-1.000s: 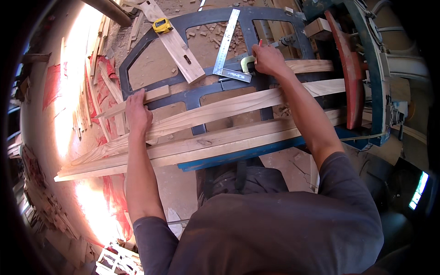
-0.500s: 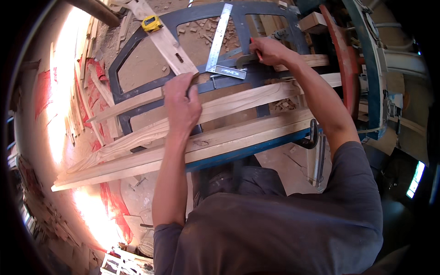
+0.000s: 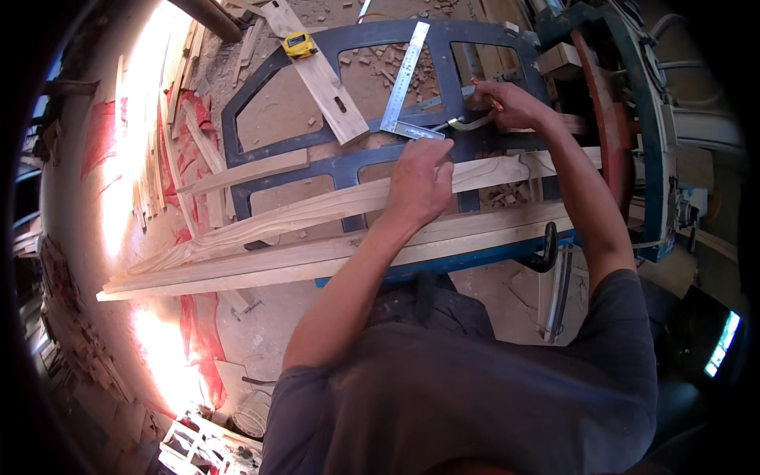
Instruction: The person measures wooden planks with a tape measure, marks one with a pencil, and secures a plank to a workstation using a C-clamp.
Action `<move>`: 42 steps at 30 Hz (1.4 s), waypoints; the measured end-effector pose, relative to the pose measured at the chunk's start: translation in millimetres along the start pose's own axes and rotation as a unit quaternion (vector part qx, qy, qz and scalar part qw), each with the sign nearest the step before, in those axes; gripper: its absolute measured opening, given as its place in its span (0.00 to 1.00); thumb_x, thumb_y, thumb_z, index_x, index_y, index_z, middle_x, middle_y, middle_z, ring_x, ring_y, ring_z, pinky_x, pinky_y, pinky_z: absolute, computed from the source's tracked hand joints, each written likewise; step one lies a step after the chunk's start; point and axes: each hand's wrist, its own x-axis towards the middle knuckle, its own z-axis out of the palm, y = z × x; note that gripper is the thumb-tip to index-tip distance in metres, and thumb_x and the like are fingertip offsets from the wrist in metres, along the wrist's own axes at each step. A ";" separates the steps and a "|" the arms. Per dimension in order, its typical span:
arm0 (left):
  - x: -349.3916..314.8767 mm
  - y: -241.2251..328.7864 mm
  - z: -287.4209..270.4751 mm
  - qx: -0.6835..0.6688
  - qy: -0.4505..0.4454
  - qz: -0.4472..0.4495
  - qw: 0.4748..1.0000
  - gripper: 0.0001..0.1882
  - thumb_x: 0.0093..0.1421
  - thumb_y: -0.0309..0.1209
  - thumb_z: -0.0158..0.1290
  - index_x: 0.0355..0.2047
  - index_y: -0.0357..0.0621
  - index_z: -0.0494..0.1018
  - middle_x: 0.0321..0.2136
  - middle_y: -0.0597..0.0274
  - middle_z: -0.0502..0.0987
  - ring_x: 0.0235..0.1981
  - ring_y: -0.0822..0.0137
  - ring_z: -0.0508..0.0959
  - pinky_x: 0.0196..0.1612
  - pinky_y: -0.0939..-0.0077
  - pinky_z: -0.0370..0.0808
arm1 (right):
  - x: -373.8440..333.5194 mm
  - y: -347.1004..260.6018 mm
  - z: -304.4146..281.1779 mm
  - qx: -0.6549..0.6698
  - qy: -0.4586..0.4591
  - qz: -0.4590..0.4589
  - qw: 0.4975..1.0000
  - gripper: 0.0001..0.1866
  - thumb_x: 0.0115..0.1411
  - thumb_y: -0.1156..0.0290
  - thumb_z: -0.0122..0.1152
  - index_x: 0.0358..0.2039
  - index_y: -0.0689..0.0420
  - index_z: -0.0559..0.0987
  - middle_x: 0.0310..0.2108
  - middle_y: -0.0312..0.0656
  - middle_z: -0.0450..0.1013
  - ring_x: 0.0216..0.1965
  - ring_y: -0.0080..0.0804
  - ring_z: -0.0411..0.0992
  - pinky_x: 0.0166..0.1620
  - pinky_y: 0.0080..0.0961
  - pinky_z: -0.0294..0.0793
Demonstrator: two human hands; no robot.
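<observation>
My left hand (image 3: 419,184), fingers curled, is at the stock end of a metal try square (image 3: 405,79); what its fingertips hold, if anything, is hidden. My right hand (image 3: 516,108) is closed on a thin red thing (image 3: 496,104), possibly a pencil. A curved metal piece (image 3: 473,123) juts out beside its fingers, pointing toward the square. The square lies on a dark grey frame (image 3: 348,170) with several openings. A slotted wooden board (image 3: 326,83) lies across the frame, with a yellow tape measure (image 3: 298,45) on it. Below my hands runs a long shaped timber (image 3: 317,207).
Straight timbers (image 3: 317,265) lie along a blue rail (image 3: 443,261) nearest me, with a black clamp handle (image 3: 545,252) there. A red and blue machine (image 3: 606,119) stands at the right. Loose strips (image 3: 162,119) and red sheeting (image 3: 103,138) lie at the left.
My left hand has left the end of the slotted board and moved right to the try square's stock. My right hand stays near the curved metal piece. The whole view has shifted slightly.
</observation>
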 end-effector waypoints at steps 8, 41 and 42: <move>-24.4 -20.5 -13.6 -0.005 -0.018 -0.098 0.995 0.17 0.56 0.22 0.58 0.47 0.33 0.78 0.43 0.46 0.80 0.47 0.46 0.78 0.53 0.59 0.74 | -9.2 0.0 33.8 -0.104 -0.111 -0.056 0.987 0.15 0.46 0.80 0.63 0.36 0.54 0.74 0.31 0.42 0.75 0.40 0.45 0.74 0.56 0.38 0.64; -196.1 29.1 -283.6 -0.180 0.331 -0.212 0.902 0.05 0.66 0.26 0.53 0.34 0.36 0.74 0.30 0.57 0.80 0.22 0.72 0.78 0.29 0.74 0.75 | 174.3 -248.9 183.7 0.096 0.121 -0.195 0.968 0.20 0.54 0.72 0.69 0.44 0.59 0.71 0.36 0.45 0.75 0.40 0.39 0.75 0.47 0.31 0.74; -235.0 23.0 -296.8 -0.238 0.382 -0.208 0.868 0.06 0.67 0.27 0.52 0.36 0.36 0.74 0.30 0.57 0.80 0.22 0.70 0.78 0.29 0.73 0.76 | 168.4 -289.8 207.7 0.058 0.071 -0.116 0.989 0.17 0.49 0.79 0.64 0.39 0.59 0.69 0.31 0.48 0.71 0.38 0.48 0.74 0.44 0.42 0.72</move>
